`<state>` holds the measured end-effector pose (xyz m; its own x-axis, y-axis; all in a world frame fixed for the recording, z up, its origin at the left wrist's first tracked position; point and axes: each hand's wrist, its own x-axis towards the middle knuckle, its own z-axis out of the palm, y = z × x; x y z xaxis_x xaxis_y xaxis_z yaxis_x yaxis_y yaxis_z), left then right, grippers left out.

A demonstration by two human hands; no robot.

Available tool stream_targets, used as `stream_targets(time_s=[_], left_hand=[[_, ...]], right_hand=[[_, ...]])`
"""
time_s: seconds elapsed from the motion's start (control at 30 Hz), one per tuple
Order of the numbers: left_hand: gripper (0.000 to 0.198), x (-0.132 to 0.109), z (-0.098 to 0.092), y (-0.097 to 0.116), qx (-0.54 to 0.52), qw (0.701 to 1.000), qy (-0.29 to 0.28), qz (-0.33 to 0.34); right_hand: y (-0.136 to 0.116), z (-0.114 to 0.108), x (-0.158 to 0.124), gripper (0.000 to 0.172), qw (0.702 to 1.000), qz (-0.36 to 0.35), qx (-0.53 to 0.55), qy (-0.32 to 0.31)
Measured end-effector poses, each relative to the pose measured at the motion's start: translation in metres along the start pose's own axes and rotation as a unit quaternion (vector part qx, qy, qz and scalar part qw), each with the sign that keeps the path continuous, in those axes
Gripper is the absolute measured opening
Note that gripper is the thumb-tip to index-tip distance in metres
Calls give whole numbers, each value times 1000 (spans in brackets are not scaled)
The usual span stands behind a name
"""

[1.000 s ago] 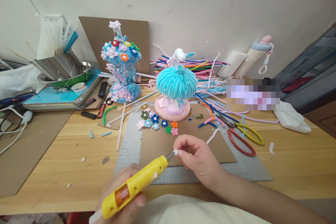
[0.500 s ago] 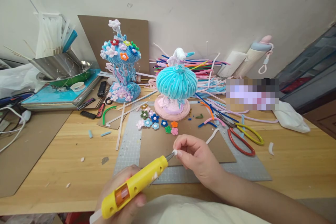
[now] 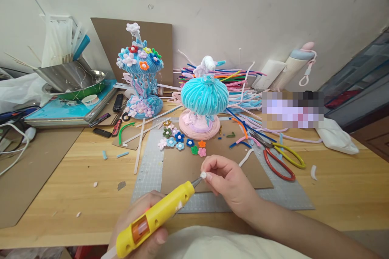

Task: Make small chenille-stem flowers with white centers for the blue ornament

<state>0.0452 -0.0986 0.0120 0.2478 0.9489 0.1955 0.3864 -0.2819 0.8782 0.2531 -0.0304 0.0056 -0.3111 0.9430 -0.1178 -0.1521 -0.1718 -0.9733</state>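
My left hand (image 3: 146, 226) is wrapped round a yellow hot glue gun (image 3: 161, 214), its metal nozzle pointing up and right. Between the thumb and finger of my right hand (image 3: 226, 180) is a small white fuzzy piece (image 3: 203, 175), right at the nozzle tip. Beyond my hands, several small pipe-cleaner flowers (image 3: 180, 136) in blue, green, pink and orange lie on brown cardboard (image 3: 185, 174). Behind them stands a turquoise dome-topped pipe-cleaner lamp shape (image 3: 205, 95) on a round pink base. To its left, a similar one (image 3: 140, 68) is covered with flowers.
Scissors (image 3: 281, 164) with red and yellow handles lie to the right on a grey cutting mat (image 3: 291, 198). Bundles of coloured pipe cleaners (image 3: 243, 101) lie along the wall. A metal pot (image 3: 65, 75) and books stand at the left. White glue sticks (image 3: 139, 145) lie left of the flowers.
The glue gun has shifted very slightly down and left at its rear end, its nozzle staying at the white piece. My right hand has hardly moved.
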Motion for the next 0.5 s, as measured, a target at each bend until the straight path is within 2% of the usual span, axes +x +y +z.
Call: stream_targets(time_s=[0.27, 0.5], left_hand=[[25, 1, 0, 2, -11, 1000, -6, -14], [30, 1, 2, 3, -7, 1000, 9, -13]], right_hand=[[0, 1, 0, 6, 1000, 0, 5, 1], [-1, 1, -1, 5, 1000, -5, 3, -5]])
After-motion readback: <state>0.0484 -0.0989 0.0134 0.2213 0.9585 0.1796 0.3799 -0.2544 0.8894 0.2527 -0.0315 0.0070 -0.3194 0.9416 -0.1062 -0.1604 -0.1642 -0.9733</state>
